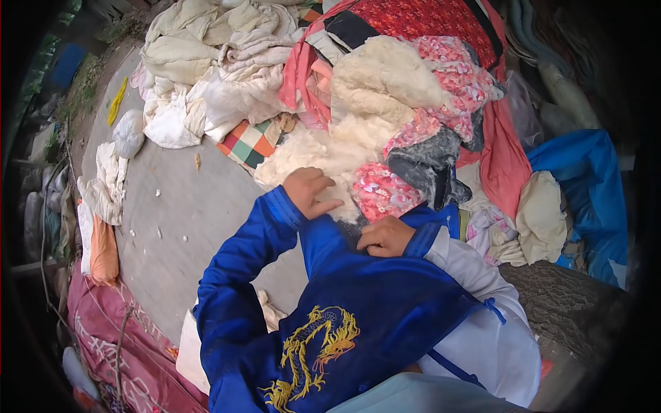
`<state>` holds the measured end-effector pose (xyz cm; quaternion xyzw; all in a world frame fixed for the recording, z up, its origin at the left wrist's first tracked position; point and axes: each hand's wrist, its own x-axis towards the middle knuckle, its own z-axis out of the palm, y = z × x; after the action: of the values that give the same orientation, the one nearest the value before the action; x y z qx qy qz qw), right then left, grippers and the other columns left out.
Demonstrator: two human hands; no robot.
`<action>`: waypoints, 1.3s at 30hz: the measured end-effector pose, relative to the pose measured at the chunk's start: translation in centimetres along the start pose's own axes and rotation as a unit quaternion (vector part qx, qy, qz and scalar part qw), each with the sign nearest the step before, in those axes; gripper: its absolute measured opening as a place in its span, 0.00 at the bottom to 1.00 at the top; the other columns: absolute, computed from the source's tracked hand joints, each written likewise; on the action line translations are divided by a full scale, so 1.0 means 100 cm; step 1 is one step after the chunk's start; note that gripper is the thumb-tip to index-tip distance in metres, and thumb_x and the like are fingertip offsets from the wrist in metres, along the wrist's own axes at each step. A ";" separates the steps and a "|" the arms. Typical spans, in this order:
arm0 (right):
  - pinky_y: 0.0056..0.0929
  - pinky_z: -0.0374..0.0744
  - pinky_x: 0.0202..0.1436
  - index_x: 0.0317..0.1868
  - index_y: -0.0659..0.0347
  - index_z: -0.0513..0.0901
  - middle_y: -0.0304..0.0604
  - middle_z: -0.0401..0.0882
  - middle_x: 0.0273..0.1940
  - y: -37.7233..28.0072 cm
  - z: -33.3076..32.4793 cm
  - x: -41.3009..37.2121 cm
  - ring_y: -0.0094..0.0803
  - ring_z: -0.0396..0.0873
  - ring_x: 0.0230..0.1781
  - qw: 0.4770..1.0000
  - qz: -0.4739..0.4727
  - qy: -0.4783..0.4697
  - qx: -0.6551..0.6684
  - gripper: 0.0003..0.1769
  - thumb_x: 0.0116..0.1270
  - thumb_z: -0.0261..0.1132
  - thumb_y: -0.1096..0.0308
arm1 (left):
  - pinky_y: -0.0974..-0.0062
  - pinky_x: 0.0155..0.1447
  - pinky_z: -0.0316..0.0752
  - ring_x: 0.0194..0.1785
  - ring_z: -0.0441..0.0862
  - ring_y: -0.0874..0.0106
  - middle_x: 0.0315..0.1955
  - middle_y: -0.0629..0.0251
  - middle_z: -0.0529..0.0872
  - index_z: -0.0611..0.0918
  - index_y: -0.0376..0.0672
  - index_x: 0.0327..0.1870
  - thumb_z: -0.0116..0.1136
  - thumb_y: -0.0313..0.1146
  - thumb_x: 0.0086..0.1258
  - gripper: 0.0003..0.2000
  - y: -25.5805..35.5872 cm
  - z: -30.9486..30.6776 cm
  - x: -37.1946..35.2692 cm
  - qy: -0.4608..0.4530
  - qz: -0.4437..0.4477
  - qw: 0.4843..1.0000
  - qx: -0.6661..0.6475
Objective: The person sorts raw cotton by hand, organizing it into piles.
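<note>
My left hand (313, 193) rests at the near edge of a heap of fluffy cream wadding (303, 157), its fingers bent; what lies under the fingertips is hidden. Lower and to the right, my right hand (387, 237) has its fingers curled down beside a dark grey patch at the top of blue cloth. This shiny blue cloth (385, 296) stretches from my lap up to both hands and bears a yellow embroidered dragon (313, 354). Just beyond my hands are a pink floral fabric piece (387, 193) and dark grey, lint-covered cloth (430, 165).
White and cream padding (213, 62) is piled at the back left, near checked cloth (246, 143). Red patterned fabric (427, 27) lies at the back. A blue sheet (582, 179) and a log (561, 303) are at right. A maroon printed sheet (124, 344) covers the left front of the grey ground.
</note>
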<state>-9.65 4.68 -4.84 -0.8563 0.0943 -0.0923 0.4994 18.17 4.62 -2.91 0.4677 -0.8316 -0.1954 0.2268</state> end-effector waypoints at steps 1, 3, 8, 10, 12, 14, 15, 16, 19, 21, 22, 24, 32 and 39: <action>0.38 0.80 0.37 0.38 0.58 0.84 0.41 0.81 0.32 -0.001 -0.001 0.002 0.42 0.82 0.34 1.000 0.002 -0.006 0.013 0.09 0.55 0.64 0.70 | 0.60 0.40 0.75 0.35 0.79 0.56 0.28 0.58 0.79 0.83 0.40 0.43 0.66 0.48 0.59 0.20 0.011 0.011 0.006 -0.016 0.016 1.000 -0.005; 0.39 0.80 0.38 0.38 0.59 0.84 0.42 0.82 0.32 -0.005 0.003 0.004 0.43 0.82 0.35 1.000 -0.015 0.000 0.012 0.09 0.56 0.63 0.70 | 0.60 0.41 0.75 0.36 0.80 0.55 0.28 0.58 0.80 0.82 0.41 0.46 0.65 0.47 0.61 0.20 0.031 0.029 0.010 -0.050 0.044 0.998 -0.015; 0.41 0.80 0.40 0.37 0.61 0.84 0.45 0.83 0.34 -0.010 0.004 -0.006 0.44 0.82 0.35 1.000 0.000 0.000 0.014 0.10 0.55 0.61 0.70 | 0.60 0.43 0.77 0.38 0.81 0.55 0.29 0.56 0.80 0.79 0.41 0.44 0.60 0.35 0.62 0.12 -0.027 0.085 -0.019 -0.180 0.063 0.981 0.023; 0.41 0.80 0.40 0.37 0.62 0.84 0.46 0.84 0.34 -0.010 0.001 -0.009 0.45 0.83 0.35 1.000 -0.006 0.001 0.019 0.10 0.55 0.61 0.70 | 0.60 0.45 0.78 0.39 0.82 0.55 0.31 0.56 0.81 0.79 0.42 0.42 0.56 0.31 0.62 0.09 -0.054 0.074 -0.017 -0.126 0.021 0.988 0.088; 0.41 0.80 0.40 0.36 0.63 0.84 0.46 0.84 0.33 -0.018 -0.006 -0.012 0.44 0.83 0.35 1.000 0.003 -0.006 0.010 0.10 0.55 0.61 0.70 | 0.60 0.46 0.78 0.39 0.82 0.54 0.32 0.56 0.81 0.79 0.41 0.40 0.54 0.28 0.61 0.08 -0.086 0.055 -0.010 -0.047 -0.112 0.976 0.183; 0.40 0.81 0.40 0.36 0.64 0.84 0.47 0.83 0.32 -0.027 -0.013 -0.015 0.44 0.83 0.34 1.000 0.007 0.008 0.002 0.10 0.55 0.60 0.70 | 0.60 0.46 0.78 0.40 0.81 0.52 0.35 0.53 0.80 0.78 0.40 0.41 0.55 0.28 0.60 0.08 -0.096 0.043 -0.008 -0.030 -0.225 0.945 0.235; 0.40 0.80 0.39 0.36 0.64 0.84 0.47 0.83 0.32 -0.028 -0.015 -0.015 0.44 0.83 0.33 1.000 0.004 0.020 0.005 0.10 0.55 0.60 0.71 | 0.59 0.47 0.78 0.42 0.81 0.51 0.39 0.51 0.80 0.79 0.40 0.43 0.55 0.28 0.60 0.10 -0.092 0.037 -0.005 -0.036 -0.259 0.934 0.244; 0.39 0.80 0.38 0.35 0.64 0.84 0.47 0.83 0.32 -0.029 -0.016 -0.017 0.44 0.83 0.33 0.999 0.004 0.031 0.011 0.10 0.55 0.60 0.72 | 0.59 0.49 0.78 0.44 0.81 0.50 0.42 0.50 0.80 0.79 0.40 0.44 0.56 0.29 0.60 0.12 -0.084 0.031 -0.001 -0.043 -0.292 0.922 0.250; 0.39 0.80 0.35 0.35 0.64 0.84 0.47 0.83 0.31 -0.029 -0.016 -0.021 0.45 0.83 0.31 0.998 0.011 0.060 0.025 0.09 0.55 0.60 0.73 | 0.59 0.54 0.76 0.52 0.79 0.48 0.52 0.44 0.77 0.79 0.41 0.51 0.57 0.32 0.60 0.17 -0.045 0.012 0.024 0.171 -0.102 0.961 0.190; 0.39 0.80 0.34 0.35 0.65 0.84 0.47 0.83 0.31 -0.031 -0.015 -0.021 0.45 0.83 0.30 0.997 0.008 0.065 0.032 0.09 0.55 0.60 0.74 | 0.59 0.58 0.74 0.58 0.75 0.48 0.58 0.43 0.74 0.79 0.40 0.53 0.62 0.41 0.60 0.22 -0.001 0.010 0.040 0.145 0.000 0.980 0.139; 0.38 0.79 0.33 0.35 0.65 0.84 0.48 0.83 0.30 -0.033 -0.017 -0.019 0.44 0.83 0.30 0.997 0.001 0.064 0.032 0.09 0.54 0.60 0.74 | 0.59 0.57 0.74 0.57 0.77 0.49 0.56 0.43 0.76 0.79 0.40 0.52 0.62 0.45 0.60 0.23 0.006 0.023 0.043 0.133 0.018 0.974 0.181; 0.37 0.78 0.31 0.35 0.65 0.84 0.48 0.82 0.29 -0.037 -0.020 -0.016 0.43 0.82 0.27 0.996 -0.011 0.065 0.053 0.08 0.54 0.60 0.76 | 0.58 0.56 0.75 0.54 0.79 0.49 0.51 0.44 0.79 0.80 0.39 0.50 0.62 0.53 0.60 0.26 -0.002 0.051 0.043 0.076 0.002 0.971 0.228; 0.30 0.74 0.25 0.29 0.67 0.83 0.46 0.81 0.23 -0.054 -0.069 -0.057 0.36 0.80 0.21 0.974 0.031 0.208 0.089 0.06 0.51 0.60 0.80 | 0.55 0.43 0.76 0.38 0.83 0.49 0.30 0.46 0.85 0.83 0.37 0.35 0.54 0.64 0.66 0.31 -0.070 0.060 0.075 -0.073 -0.267 0.959 0.060; 0.28 0.68 0.18 0.26 0.65 0.83 0.42 0.75 0.17 -0.096 -0.131 -0.106 0.32 0.75 0.14 0.964 0.021 0.258 -0.069 0.06 0.49 0.59 0.80 | 0.58 0.42 0.77 0.36 0.84 0.50 0.27 0.45 0.85 0.86 0.37 0.36 0.57 0.61 0.66 0.28 -0.066 -0.008 0.124 0.030 -0.225 0.974 0.020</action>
<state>-22.53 1.07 9.16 -0.8337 0.2436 -0.2930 0.3998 17.44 -9.43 -3.40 0.6529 -0.7016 -0.2106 0.1926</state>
